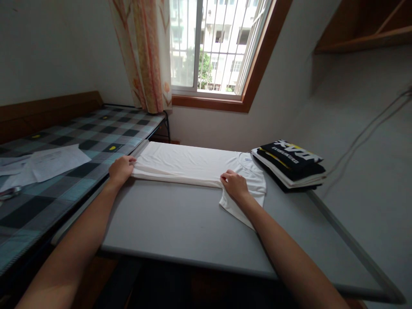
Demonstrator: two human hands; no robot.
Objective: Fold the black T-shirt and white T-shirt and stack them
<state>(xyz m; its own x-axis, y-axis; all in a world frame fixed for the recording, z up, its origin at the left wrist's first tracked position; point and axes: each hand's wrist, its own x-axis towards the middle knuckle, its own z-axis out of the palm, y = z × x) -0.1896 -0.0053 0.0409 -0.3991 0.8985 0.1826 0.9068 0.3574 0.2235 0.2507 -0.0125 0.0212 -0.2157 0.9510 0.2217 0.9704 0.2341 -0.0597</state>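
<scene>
A white T-shirt (189,162) lies sideways across the grey table (180,219), its collar to the right and its hem to the left. One short sleeve sticks out toward me near the right end. My left hand (122,169) pinches the shirt's near corner at the hem. With its fingers closed, my right hand (234,184) grips the near edge of the cloth where the sleeve meets the body. Between the two hands the near edge runs fairly straight, with small wrinkles on top.
A stack of folded clothes (289,167), black and white, sits at the table's right side by the wall. On the left, a bed with a checked mattress (64,184) borders the table and carries loose papers (59,161). A barred window (219,47) and a curtain (146,56) are behind.
</scene>
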